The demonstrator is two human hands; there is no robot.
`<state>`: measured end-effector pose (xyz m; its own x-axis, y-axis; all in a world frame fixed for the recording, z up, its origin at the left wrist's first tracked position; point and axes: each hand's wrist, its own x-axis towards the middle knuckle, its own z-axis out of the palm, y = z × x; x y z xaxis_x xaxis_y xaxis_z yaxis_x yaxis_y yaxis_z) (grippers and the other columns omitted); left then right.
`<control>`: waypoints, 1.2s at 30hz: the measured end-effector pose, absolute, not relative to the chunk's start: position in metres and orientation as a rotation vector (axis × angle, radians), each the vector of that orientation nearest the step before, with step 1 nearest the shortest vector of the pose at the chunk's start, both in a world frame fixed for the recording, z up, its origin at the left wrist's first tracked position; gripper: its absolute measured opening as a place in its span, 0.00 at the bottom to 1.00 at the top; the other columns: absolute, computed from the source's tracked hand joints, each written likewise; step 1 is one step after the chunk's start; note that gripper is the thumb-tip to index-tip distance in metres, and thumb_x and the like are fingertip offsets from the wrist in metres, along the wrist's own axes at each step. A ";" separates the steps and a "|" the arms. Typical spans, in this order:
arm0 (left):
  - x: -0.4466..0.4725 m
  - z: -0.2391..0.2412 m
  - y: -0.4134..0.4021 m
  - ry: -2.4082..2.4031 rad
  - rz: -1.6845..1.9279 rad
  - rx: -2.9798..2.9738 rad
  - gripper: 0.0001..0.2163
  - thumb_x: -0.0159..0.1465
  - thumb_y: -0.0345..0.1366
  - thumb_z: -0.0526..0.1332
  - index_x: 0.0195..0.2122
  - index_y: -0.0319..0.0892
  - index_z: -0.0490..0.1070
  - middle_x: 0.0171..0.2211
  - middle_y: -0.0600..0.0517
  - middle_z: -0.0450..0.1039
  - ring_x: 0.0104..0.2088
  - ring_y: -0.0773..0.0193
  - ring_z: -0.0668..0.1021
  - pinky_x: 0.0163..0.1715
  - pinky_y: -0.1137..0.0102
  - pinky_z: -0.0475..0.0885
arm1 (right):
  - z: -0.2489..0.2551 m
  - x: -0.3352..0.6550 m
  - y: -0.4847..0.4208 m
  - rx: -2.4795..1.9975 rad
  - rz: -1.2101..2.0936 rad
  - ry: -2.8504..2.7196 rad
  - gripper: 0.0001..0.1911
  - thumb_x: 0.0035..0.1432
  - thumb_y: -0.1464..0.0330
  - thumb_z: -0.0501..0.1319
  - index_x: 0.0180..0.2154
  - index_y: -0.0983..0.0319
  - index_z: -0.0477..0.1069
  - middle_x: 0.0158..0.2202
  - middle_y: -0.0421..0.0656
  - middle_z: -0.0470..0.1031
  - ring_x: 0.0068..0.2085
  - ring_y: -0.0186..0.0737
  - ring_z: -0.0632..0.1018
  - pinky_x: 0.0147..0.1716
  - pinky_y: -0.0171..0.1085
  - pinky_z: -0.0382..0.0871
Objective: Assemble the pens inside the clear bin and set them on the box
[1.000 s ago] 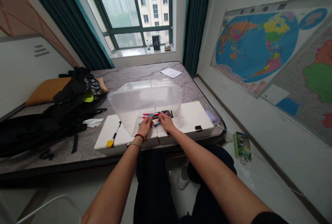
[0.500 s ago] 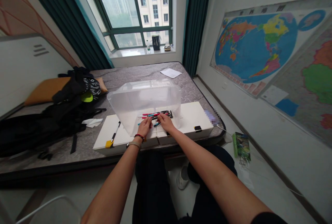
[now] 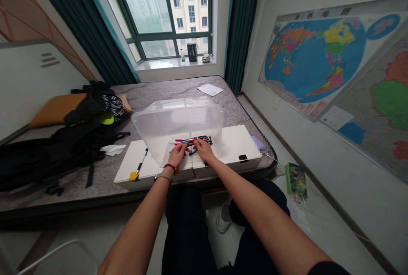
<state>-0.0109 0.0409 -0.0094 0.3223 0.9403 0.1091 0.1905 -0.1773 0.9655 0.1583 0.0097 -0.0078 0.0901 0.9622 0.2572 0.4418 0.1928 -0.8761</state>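
Two hands working at the pens

In the head view, the left hand and the right hand are meeting near the front of a clear bin, just apart from each other. The fingers of both are curling inward, nearly closing; a blue pen is showing beside the right fingertips, but I cannot tell whether either hand is gripping anything. The pens, red, black and blue, are lying in a loose heap just beyond the fingers, within the bin's outline.

The bin is resting across two white boxes, left and right, which are sitting side by side on a mattress. A lone pen is lying on the left box, near yellow tape. A tissue is lying left of the boxes, and paper is lying beyond the bin.
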 end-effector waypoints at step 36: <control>-0.022 -0.012 0.045 1.078 1.233 1.073 0.21 0.54 0.53 0.65 0.35 0.38 0.72 0.33 0.47 0.78 0.25 0.70 0.74 0.28 0.73 0.71 | -0.002 0.162 0.003 -1.139 0.978 -1.017 0.28 0.64 0.50 0.48 0.53 0.63 0.67 0.43 0.51 0.80 0.40 0.44 0.80 0.33 0.38 0.74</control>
<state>-0.0218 0.0451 -0.0120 0.0362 0.9987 -0.0345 -0.1670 0.0401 0.9851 0.1625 0.0032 -0.0023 0.2488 0.9605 0.1246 -0.0866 0.1502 -0.9849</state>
